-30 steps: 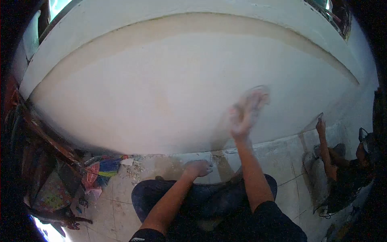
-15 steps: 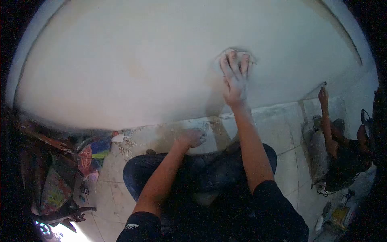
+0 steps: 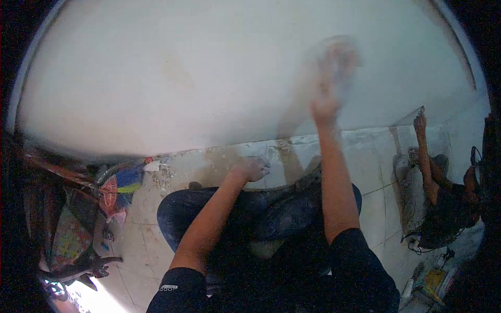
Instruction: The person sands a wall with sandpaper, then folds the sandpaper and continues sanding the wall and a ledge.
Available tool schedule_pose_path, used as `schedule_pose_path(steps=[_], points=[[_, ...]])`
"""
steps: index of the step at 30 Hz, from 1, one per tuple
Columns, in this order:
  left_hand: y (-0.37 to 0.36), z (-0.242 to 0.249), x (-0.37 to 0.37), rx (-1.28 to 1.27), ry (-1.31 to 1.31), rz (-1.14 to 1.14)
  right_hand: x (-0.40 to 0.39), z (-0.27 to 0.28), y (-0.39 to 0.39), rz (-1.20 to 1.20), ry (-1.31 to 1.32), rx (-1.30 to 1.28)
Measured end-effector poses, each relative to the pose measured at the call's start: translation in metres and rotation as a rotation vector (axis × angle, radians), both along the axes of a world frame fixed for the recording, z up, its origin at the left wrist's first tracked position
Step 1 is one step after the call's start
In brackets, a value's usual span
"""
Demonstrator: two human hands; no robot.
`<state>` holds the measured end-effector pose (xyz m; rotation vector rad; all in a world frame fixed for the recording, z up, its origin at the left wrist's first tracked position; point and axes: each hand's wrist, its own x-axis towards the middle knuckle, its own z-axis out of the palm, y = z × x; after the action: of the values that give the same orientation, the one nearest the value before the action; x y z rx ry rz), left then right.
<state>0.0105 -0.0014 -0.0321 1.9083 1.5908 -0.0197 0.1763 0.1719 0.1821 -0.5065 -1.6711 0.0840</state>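
Note:
My right hand [image 3: 330,83] is smeared by motion, high on the large white wall [image 3: 172,78] in front of me. It holds a pale, thin pad [image 3: 342,41] against that surface; blur hides the pad's exact kind. White dust coats the fingers. Low down, above my knees, my left hand [image 3: 253,169] hangs loosely curled, with nothing visible in it. It is close to the foot of the wall, apart from the right hand.
Another person [image 3: 443,203] crouches at the right, one arm raised to the wall. Pale floor tiles [image 3: 148,250] lie below me. At the left are colourful bags [image 3: 122,190] and a patterned cloth [image 3: 73,235]. A yellow item [image 3: 434,279] sits at the lower right.
My right hand has swept up and to the right across the wall with the pad. The left hand stays curled near my knees, and the view has shifted slightly.

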Motion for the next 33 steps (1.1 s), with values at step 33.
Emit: schedule_pose_path(steps=[33], points=[[0.006,0.004,0.004,-0.012,0.062,-0.034,-0.015,0.027,-0.017,-0.215,-0.05,0.241]])
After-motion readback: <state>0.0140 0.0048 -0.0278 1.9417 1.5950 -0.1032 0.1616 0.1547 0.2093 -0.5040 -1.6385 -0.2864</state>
